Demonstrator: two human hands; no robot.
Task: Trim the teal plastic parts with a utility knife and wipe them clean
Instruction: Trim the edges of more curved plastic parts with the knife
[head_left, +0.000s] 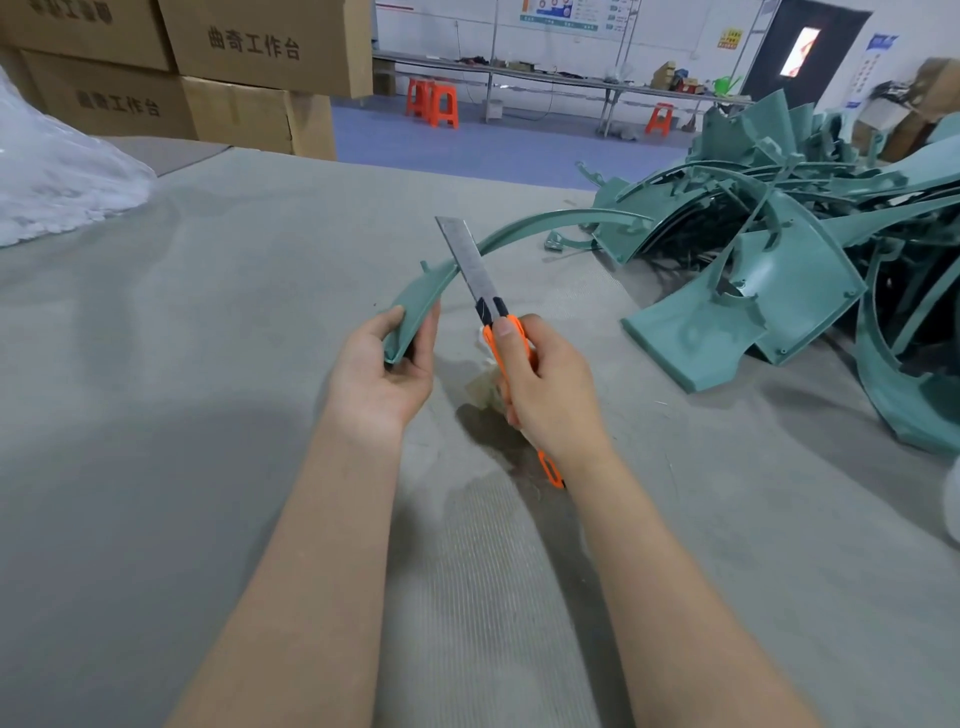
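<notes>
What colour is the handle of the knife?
Bright orange; the knife handle shows best in the head view, gripped by the right hand.

I see a teal part (415, 306) and a teal pile (779, 270). The knife (482, 291) is orange and black with a silver blade. The worktop (208, 364) is grey and finely ribbed. The stools (434, 104) are orange, the boxes (260, 47) brown with black lettering.
</notes>
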